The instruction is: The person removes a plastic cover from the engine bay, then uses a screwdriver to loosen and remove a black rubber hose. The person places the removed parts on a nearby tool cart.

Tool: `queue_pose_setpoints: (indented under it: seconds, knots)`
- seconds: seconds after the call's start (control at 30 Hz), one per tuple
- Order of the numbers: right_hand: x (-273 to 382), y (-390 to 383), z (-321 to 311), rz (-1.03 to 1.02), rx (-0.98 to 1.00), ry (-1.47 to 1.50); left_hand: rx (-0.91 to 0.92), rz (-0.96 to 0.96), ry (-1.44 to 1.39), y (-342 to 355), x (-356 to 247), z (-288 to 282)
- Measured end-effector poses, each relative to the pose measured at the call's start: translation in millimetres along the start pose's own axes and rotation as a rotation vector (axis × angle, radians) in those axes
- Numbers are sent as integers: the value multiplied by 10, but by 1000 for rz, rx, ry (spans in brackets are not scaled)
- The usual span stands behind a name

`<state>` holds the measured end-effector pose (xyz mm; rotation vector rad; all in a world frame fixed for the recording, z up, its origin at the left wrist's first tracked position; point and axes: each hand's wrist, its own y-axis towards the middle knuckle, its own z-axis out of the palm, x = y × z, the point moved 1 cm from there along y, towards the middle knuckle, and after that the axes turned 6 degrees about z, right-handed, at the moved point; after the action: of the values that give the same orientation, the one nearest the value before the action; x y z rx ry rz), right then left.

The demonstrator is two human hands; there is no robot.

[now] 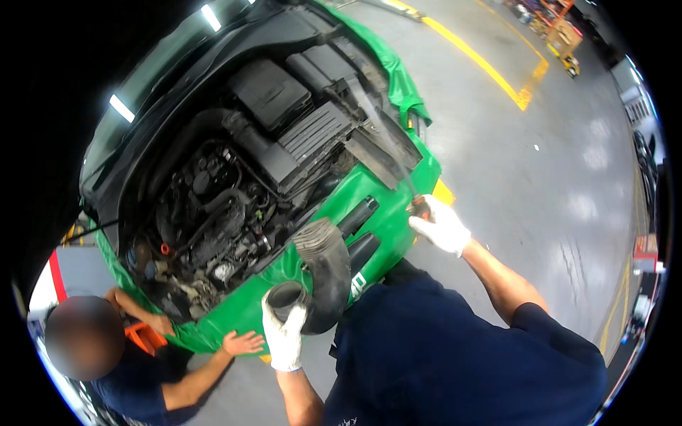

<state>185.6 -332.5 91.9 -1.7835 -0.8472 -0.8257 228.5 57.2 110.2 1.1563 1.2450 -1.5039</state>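
My left hand, in a white glove, grips one round end of a bent black corrugated hose over the green fender cover. Closed on the red-and-black handle of a tool is my right hand, also gloved, at the cover's right side. A long, blurred shaft seems to run up from that handle across the engine bay. Near the hose, two black tubular parts lie on the cover. The open engine bay fills the middle, with a black ribbed housing at its right.
A co-worker at lower left has hands on or near the front cover, beside an orange object. The raised hood is at left. Grey floor with yellow lines stretches right, toward shelving and a cardboard box.
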Motion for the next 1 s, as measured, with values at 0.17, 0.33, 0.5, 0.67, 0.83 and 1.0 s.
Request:
queue_pose_setpoints:
  seconds: [0.17, 0.33, 0.5, 0.67, 0.83, 1.0]
  knots:
    - [-165, 317, 120, -170, 194, -307, -88, -43, 35, -249, 122, 492]
    - [-1071, 838, 264, -106, -12, -316, -189, -86, -223, -635, 270, 746]
    - [-1599, 1302, 325, -151, -156, -489, -325, -110, -95, -970, 282, 928]
    - [-1600, 1458, 339, -331, -206, -611, -358, -132, -19, -1014, 306, 1104]
    - [-1482, 1335, 158, -376, -115, -688, -404, -40, -49, -1091, 364, 1164]
    - [-1033, 1430, -182, -575, -139, -566, -440, -25, -59, -1156, 322, 1223]
